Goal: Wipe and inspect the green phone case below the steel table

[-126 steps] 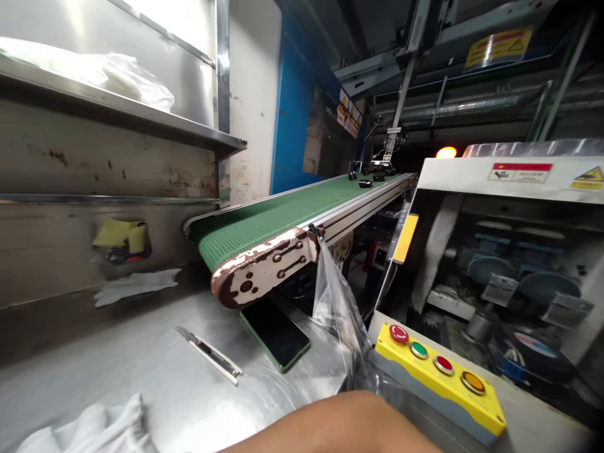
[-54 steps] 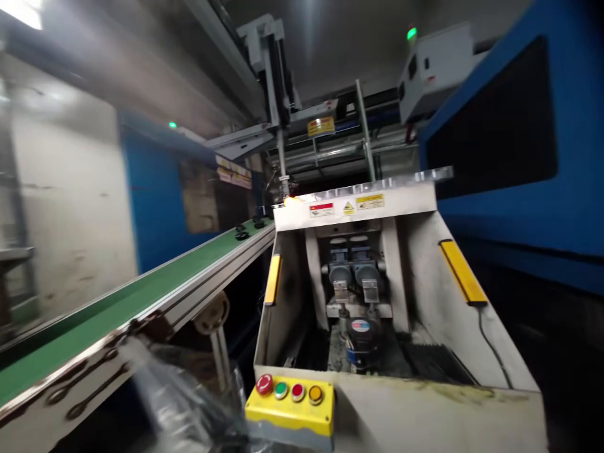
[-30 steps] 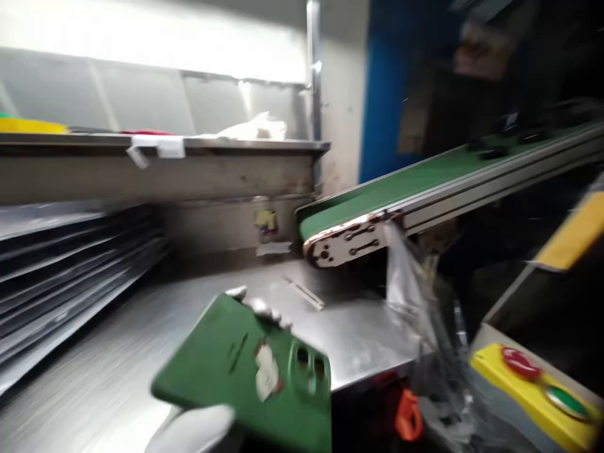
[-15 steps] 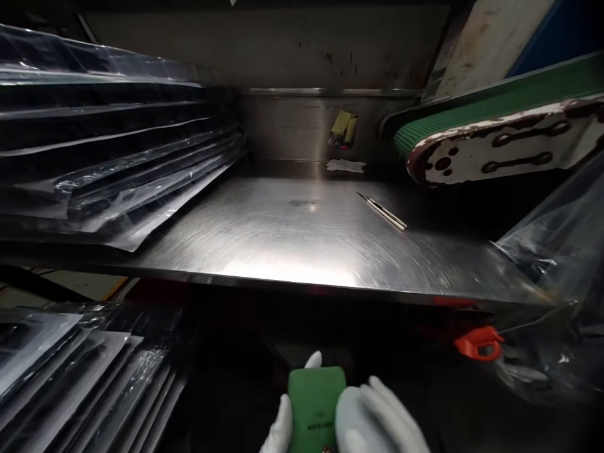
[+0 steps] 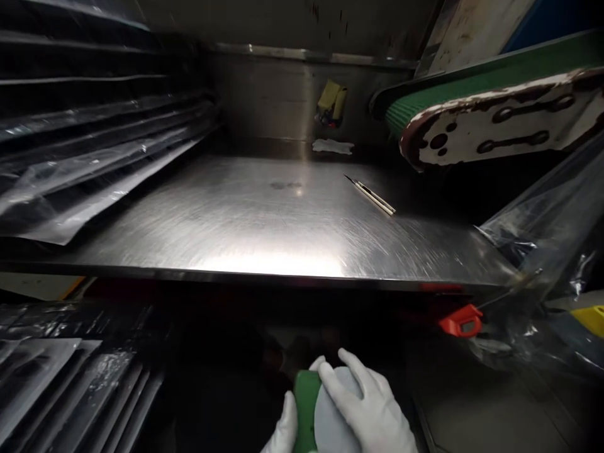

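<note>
Both my hands wear white gloves and sit low at the bottom centre, below the front edge of the steel table [image 5: 283, 226]. Between them stands a green phone [image 5: 306, 399], seen edge on. My left hand [image 5: 283, 431] clasps its left side. Curled over its top and right side, my right hand [image 5: 365, 409] hides most of it. The phone's lower part is cut off by the frame.
A slim utility knife [image 5: 370, 194] lies on the table near the worn end of the green conveyor [image 5: 472, 129]. A clear plastic bag [image 5: 542, 233] hangs at the right, with an orange clip [image 5: 460, 322] under the table edge. Wrapped flat trays [image 5: 94, 157] are stacked at the left and lower left.
The green phone was lifted off the table under the conveyor and brought down below the table edge. Since half a second ago my right hand has slid over the phone, covering more of it.
</note>
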### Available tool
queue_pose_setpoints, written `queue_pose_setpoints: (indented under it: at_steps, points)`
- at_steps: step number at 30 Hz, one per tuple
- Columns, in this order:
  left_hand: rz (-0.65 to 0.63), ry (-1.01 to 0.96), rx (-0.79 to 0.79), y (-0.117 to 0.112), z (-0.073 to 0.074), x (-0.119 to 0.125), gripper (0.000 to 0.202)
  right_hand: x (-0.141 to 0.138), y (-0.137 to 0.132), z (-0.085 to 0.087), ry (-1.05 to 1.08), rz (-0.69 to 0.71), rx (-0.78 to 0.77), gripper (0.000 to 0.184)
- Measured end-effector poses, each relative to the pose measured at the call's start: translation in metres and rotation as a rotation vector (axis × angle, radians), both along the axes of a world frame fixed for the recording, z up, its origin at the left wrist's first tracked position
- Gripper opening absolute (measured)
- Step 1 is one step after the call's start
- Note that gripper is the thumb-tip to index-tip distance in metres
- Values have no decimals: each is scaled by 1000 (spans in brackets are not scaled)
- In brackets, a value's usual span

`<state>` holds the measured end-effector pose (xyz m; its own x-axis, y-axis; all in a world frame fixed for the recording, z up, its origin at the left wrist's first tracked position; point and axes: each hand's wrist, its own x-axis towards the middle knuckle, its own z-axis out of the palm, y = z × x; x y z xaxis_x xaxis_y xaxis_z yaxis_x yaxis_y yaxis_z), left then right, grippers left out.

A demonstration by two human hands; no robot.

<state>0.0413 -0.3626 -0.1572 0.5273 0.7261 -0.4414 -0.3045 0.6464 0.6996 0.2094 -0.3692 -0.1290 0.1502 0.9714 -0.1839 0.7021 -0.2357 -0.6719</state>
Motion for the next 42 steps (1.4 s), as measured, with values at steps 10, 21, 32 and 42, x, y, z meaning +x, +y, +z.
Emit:
queue_pose_setpoints:
  at_steps: [10,21,32,42]
  points:
    - [-81,-97,-155,-7,-43,-2,45,4,11,10,160,175,-197,36]
    - [-563,-178,-499,-14,-65,13,86,29,-31,-18,104,276,-361,14]
    - [-995,-229,-671,14,-117,73,92,45,-58,-75,36,-82,-224,13]
    - [-1011,-331,-687,7,-125,73,90,48,-67,-75,53,-45,-223,18]
